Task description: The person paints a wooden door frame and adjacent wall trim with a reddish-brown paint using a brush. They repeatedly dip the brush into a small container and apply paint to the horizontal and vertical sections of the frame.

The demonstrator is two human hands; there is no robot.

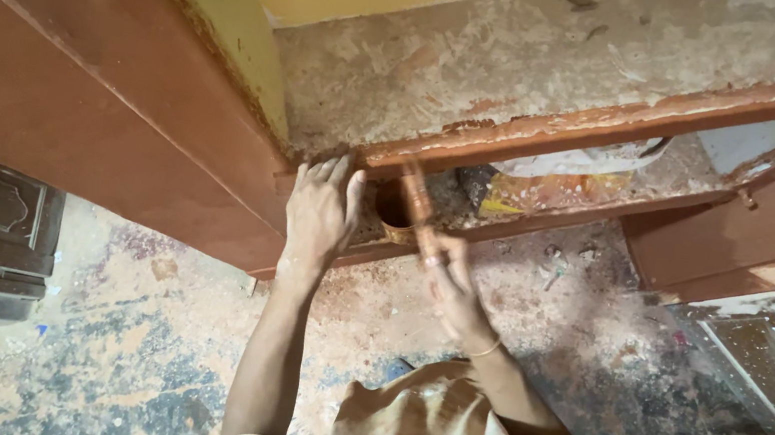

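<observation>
under one brown frame (561, 131): two hands, one brush (416, 206), one tin (392, 216)

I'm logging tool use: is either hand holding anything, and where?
The right hand grips a paintbrush low on its handle; the left hand holds nothing.

Warm, dim indoor light, soft shadows, motion blur on the right hand (449, 282).

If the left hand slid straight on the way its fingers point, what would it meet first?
The left hand lies flat with its fingers aimed up the picture. Right ahead is the reddish-brown painted edge strip of the worn slab; it would likely meet that first, though depth is hard to judge here.
</observation>
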